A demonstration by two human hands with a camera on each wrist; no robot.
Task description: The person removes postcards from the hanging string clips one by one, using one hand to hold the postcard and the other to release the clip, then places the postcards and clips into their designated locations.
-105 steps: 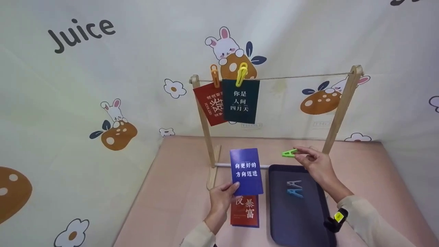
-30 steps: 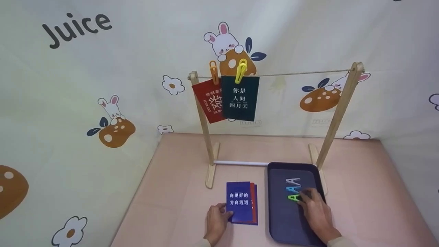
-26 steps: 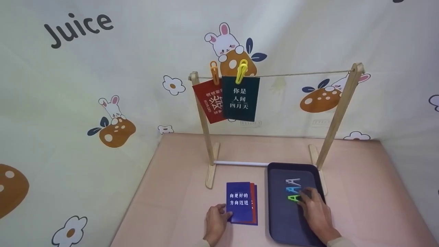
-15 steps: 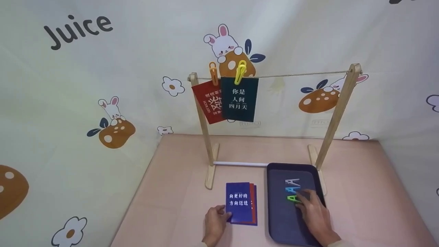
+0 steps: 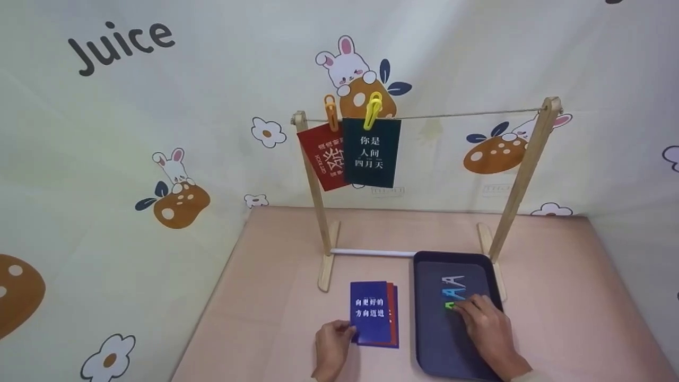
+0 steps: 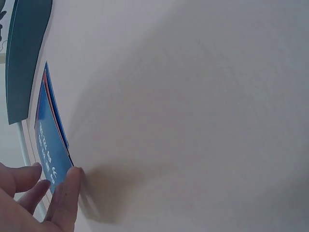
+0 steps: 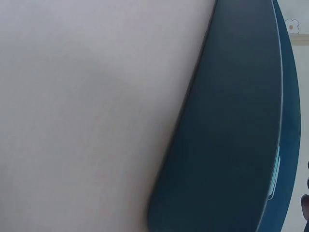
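Note:
My left hand (image 5: pixel 333 347) pinches the lower left edge of a blue card (image 5: pixel 370 305) with white characters. The card lies on a red card (image 5: pixel 392 313), with another blue edge beneath. In the left wrist view, the fingers (image 6: pixel 72 186) meet the edge of the cards. My right hand (image 5: pixel 487 329) is over the dark tray (image 5: pixel 443 345), pinching a green clothespin (image 5: pixel 449 306) that its fingers partly cover. A blue clothespin (image 5: pixel 452 293) and a grey clothespin (image 5: pixel 452 281) lie just beyond it in the tray. The right wrist view mostly shows the tray.
A wooden stand (image 5: pixel 525 180) with a string (image 5: pixel 467 114) rises behind. An orange clothespin (image 5: pixel 331 112) holds a tilted red card (image 5: pixel 323 159) on it; a yellow clothespin (image 5: pixel 373 111) holds a dark green card (image 5: pixel 372 154). A white bar (image 5: pixel 371 252) joins the stand's feet.
The blue card came down onto the red one, and the green clothespin came down into the tray. Lately my right fingers have shifted further over the green clothespin; the left thumb has drawn back to the card's edge.

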